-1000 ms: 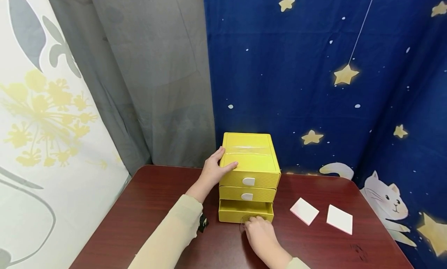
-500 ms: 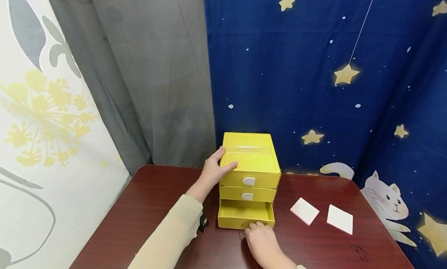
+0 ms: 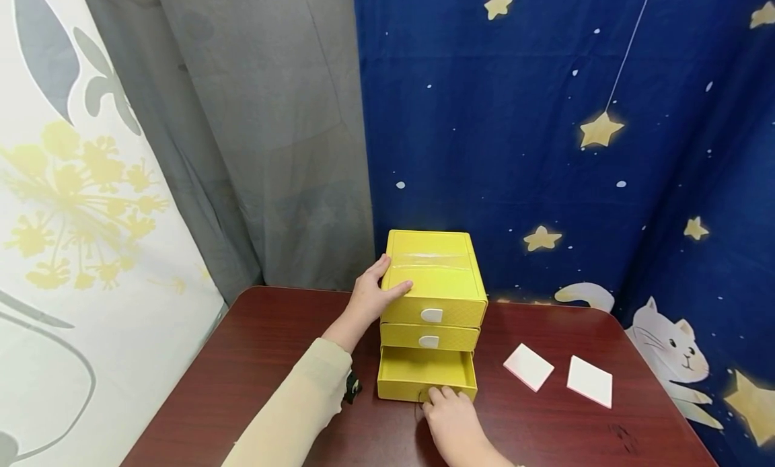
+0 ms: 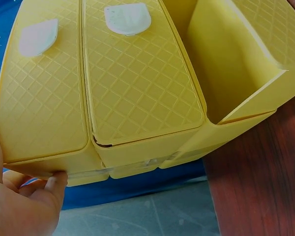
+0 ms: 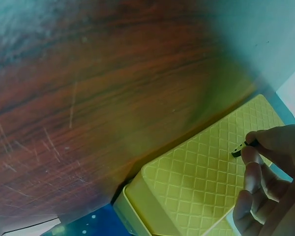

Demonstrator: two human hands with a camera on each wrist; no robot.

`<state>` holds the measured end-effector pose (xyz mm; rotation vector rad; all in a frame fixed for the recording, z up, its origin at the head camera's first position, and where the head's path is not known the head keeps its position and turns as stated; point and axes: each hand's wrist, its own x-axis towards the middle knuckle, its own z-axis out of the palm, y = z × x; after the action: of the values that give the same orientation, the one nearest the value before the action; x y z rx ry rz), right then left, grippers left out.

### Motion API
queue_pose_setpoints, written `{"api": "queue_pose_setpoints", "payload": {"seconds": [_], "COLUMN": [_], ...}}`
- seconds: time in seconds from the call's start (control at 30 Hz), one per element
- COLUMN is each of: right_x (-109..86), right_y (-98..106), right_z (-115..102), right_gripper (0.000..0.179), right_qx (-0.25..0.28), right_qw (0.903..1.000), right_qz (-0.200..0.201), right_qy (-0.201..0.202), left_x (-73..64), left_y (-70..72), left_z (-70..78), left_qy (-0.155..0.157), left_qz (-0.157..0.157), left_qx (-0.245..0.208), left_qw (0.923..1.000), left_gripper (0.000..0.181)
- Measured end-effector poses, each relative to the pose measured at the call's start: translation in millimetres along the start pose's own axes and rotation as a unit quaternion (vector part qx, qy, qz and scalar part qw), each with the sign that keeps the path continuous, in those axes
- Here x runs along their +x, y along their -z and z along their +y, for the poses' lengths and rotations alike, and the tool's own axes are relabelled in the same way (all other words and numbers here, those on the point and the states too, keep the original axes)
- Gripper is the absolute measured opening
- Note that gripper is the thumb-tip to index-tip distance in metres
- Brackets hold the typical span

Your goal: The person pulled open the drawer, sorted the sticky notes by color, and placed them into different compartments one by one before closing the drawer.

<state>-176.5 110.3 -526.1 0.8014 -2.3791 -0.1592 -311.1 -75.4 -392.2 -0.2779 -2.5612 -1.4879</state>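
A yellow three-drawer box (image 3: 433, 282) stands on the table, its bottom drawer (image 3: 426, 389) pulled out with a bare interior. My left hand (image 3: 367, 292) grips the box's upper left edge, thumb on the top and bent fingers against the side; the left wrist view shows the fingertips (image 4: 59, 181) there. At the bottom drawer's front is my right hand (image 3: 453, 420). In the right wrist view, its thumb and forefinger pinch a small black-and-yellow pull (image 5: 238, 149) on the drawer's quilted face. White tabs (image 3: 431, 315) mark the upper two drawers, both closed.
Two white square pads (image 3: 529, 367) with pinkish edges lie on the dark red table (image 3: 272, 379) to the right of the box. Behind the table hang a grey curtain (image 3: 290, 151) and a blue star-patterned curtain (image 3: 460, 130).
The bottom drawer has slid farther out toward me, showing more of its inside. My right hand has moved slightly toward me with it; my left hand has stayed on the box.
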Motion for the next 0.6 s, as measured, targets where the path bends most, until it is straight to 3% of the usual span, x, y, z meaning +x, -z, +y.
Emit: {"api": "queue_pose_setpoints", "payload": {"seconds": [0.6], "right_x": [-10.0], "right_y": [8.3], "right_z": [-3.8], "right_gripper": [0.005], "right_qx": [0.013], "right_qw": [0.9995], "right_qz": [-0.006], "right_qy": [0.028], "left_x": [2.2], "left_y": [-2.3], "left_z": [-1.6], "left_qy": [0.002], "left_qz": [0.002], "left_qx": [0.0], "left_qw": [1.0], "left_gripper": [0.086]}}
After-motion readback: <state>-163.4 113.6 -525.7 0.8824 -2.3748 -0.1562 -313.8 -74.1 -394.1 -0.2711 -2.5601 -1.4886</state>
